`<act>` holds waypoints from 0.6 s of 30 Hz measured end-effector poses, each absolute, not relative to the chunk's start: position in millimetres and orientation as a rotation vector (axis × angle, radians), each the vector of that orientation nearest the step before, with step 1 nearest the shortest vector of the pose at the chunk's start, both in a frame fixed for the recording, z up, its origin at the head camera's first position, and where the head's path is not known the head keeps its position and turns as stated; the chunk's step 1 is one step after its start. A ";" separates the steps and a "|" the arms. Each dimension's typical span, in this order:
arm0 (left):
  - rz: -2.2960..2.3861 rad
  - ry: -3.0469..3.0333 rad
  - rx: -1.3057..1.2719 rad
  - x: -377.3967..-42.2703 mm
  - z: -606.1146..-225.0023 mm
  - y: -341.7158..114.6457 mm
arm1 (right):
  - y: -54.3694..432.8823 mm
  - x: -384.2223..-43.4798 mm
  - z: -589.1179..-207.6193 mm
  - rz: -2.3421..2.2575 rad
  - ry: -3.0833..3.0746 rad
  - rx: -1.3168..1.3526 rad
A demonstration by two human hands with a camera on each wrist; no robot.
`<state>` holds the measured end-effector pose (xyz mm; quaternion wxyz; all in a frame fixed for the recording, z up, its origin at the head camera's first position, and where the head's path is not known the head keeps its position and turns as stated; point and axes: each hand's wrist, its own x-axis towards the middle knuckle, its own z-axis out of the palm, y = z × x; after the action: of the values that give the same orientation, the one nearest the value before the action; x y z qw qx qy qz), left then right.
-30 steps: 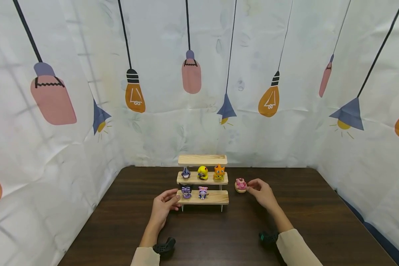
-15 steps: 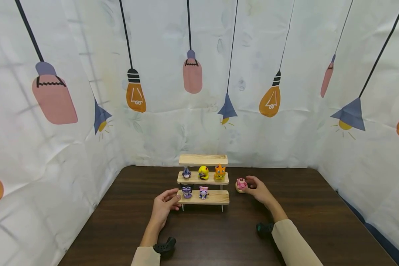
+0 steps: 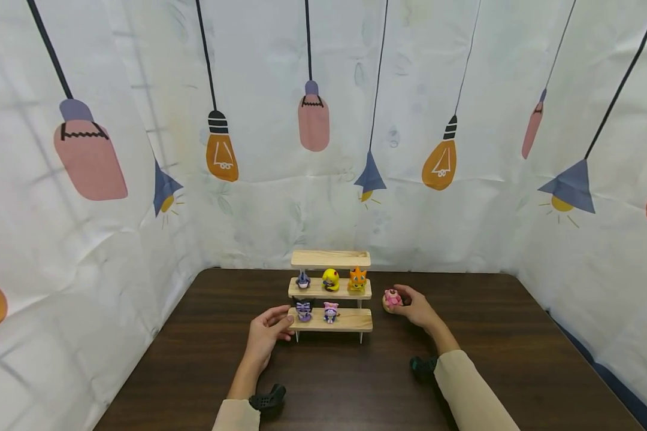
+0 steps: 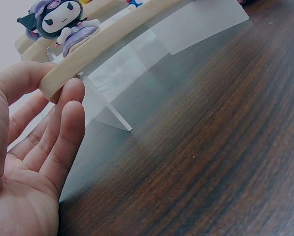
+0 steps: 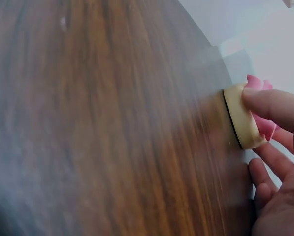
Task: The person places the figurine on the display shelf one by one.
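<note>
At the middle of the table stands a three-tier wooden display stand (image 3: 350,322) with clear legs. My left hand (image 3: 264,336) pinches the left end of its lowest shelf, thumb on top and fingers underneath. Beside that thumb sits a black-and-purple figurine (image 4: 58,22); a pink-and-lilac figurine (image 3: 330,312) is to its right. Right of the stand, my right hand (image 3: 417,310) holds a pink figurine (image 3: 392,298) by its round cream base (image 5: 240,118), which is low at the tabletop. The thumb presses one side of it; the other fingers are partly hidden behind.
On the middle shelf stand a blue figurine (image 3: 302,279), a yellow one (image 3: 330,280) and an orange one (image 3: 357,279). The top shelf (image 3: 330,258) is bare wood. A white printed curtain (image 3: 259,227) rises behind the dark wooden table (image 3: 194,359).
My right hand has swung its wrist and forearm a little left, its fingers coming further round the pink figurine. My left hand stays on the shelf end, and the stand has not moved.
</note>
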<state>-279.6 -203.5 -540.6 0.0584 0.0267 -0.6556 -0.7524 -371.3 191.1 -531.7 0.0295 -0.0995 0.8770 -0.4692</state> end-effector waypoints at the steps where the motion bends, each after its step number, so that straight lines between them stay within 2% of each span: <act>1: -2.280 -1.986 0.082 -279.8 -540.7 -203.7 | 190.3 -371.8 -532.4 -1.450 2.711 -0.299; 18: -2.264 -2.000 0.091 -280.0 -540.4 -203.0 | 188.5 -367.1 -532.5 -1.519 2.702 -0.218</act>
<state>-280.0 -203.0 -540.4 0.0595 0.0302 -0.6605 -0.7478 -367.1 188.5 -532.5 0.0171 -0.0701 0.8694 -0.4888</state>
